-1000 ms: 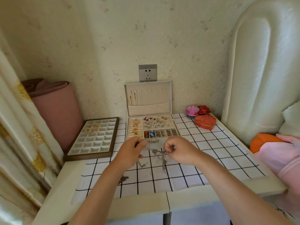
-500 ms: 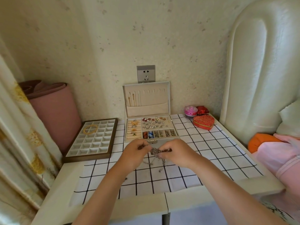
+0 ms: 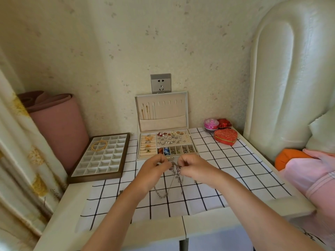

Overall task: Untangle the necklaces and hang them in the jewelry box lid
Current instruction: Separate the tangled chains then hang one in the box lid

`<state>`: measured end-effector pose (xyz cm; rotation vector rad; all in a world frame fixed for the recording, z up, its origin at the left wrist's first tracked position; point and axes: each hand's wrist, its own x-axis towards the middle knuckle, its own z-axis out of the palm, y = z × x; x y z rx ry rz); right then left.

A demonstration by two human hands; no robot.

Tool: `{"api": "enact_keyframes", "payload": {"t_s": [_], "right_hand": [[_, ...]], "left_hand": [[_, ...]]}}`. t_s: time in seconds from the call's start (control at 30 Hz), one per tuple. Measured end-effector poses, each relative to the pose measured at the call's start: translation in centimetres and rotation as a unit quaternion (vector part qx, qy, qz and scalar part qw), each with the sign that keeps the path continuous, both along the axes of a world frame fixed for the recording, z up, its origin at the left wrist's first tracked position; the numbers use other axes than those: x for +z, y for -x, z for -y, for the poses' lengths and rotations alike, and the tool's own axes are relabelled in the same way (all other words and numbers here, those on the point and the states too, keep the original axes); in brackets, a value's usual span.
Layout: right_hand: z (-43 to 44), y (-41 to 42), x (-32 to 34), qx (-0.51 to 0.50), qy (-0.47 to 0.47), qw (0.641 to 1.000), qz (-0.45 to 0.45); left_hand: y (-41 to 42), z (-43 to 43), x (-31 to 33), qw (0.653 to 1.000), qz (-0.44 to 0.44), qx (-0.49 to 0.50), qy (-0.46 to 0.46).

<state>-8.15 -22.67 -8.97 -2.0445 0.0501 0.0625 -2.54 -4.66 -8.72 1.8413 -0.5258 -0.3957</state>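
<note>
A knot of silver necklaces hangs between my two hands just above the checked cloth, with loose chain trailing down onto the cloth. My left hand pinches the tangle from the left and my right hand pinches it from the right. Behind them stands the cream jewelry box, its compartments full of rings, earrings and charms. Its upright lid has a row of hooks; two or three thin gold chains hang at the left, above a fabric pocket.
A brown-framed tray of small compartments lies left of the box with a gold bangle in it. A red heart-shaped box, a pink round box and a small red box sit at back right. A pink roll stands far left.
Both hands have drawn closer together around the tangle and lifted it a little nearer the box. More chain now dangles below the knot onto the cloth.
</note>
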Motion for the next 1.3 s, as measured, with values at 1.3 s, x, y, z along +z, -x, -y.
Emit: {"api": "enact_keyframes", "payload": {"t_s": [1.3], "right_hand": [[-1.1, 0.0, 0.0, -0.047, -0.003, 0.996, 0.075]], "left_hand": [[0.7, -1.2, 1.9, 0.973, -0.154, 0.033, 0.167]]}}
